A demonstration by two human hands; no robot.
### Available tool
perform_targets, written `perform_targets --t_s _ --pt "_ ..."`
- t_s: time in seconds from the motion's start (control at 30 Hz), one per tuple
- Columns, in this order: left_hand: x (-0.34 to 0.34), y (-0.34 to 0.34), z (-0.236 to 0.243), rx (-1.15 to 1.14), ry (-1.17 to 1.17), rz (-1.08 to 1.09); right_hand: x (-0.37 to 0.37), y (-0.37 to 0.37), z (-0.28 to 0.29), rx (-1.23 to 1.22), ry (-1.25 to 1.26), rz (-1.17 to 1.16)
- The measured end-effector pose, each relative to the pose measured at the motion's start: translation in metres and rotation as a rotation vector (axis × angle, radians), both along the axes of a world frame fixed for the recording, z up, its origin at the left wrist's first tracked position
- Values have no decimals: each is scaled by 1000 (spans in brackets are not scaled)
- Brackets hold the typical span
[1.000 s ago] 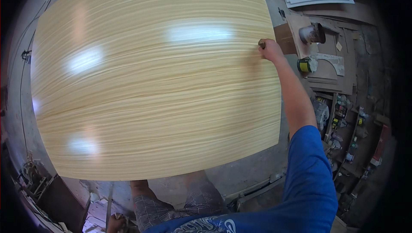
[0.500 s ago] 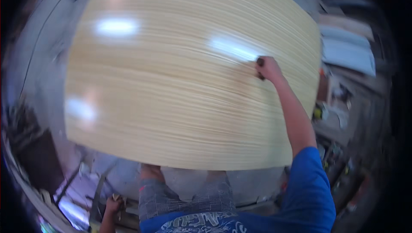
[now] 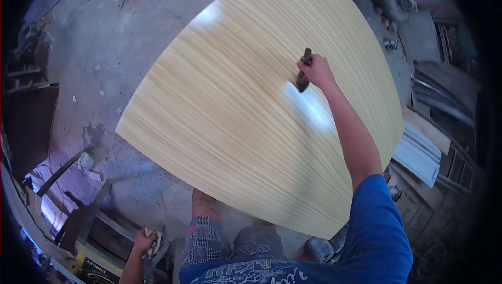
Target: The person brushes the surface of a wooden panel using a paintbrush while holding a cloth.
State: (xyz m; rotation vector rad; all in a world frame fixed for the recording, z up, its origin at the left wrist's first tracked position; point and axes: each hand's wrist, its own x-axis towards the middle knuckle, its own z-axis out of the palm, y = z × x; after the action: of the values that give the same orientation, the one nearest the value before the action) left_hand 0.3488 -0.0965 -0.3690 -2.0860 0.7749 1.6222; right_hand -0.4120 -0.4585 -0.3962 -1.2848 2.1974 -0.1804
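A large board (image 3: 219, 106) with pale, streaked wood grain and a glossy face fills the middle of the view. My right hand (image 3: 316, 69) grips a dark brush (image 3: 302, 83) over the board, right of centre, its bristles at the surface beside a bright reflection. My left hand (image 3: 144, 241) hangs below the board's lower left, closed on a crumpled pale cloth or paper (image 3: 152, 247), whose exact kind I cannot tell.
Dark panels (image 3: 29, 122) and metal bars (image 3: 94, 216) lie at the left. White panels (image 3: 415, 156), stacked boards (image 3: 444, 95) and clutter line the right. A yellow-and-black item (image 3: 91, 265) sits at the lower left. My legs (image 3: 206, 221) stand below the board on the concrete floor (image 3: 94, 43).
My view has swung round, so the board sits at a slant with more floor showing at left. The brush has moved from near the board's right edge in toward its middle.
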Motion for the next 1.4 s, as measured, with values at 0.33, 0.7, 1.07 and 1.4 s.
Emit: perform_targets --t_s 0.33,0.7,1.07,1.4 --pt "7 44 -17 62 -31 191 155 -262 -14 -186 -203 73" --pt "-6 63 -27 93 29 194 160 -317 -23 -652 -952 -161" --pt "-47 2 -10 56 -72 32 48 -167 -45 -514 -859 -423" --pt "-88 -1 -4 5 26 -160 -102 81 -23 -425 -690 -490"
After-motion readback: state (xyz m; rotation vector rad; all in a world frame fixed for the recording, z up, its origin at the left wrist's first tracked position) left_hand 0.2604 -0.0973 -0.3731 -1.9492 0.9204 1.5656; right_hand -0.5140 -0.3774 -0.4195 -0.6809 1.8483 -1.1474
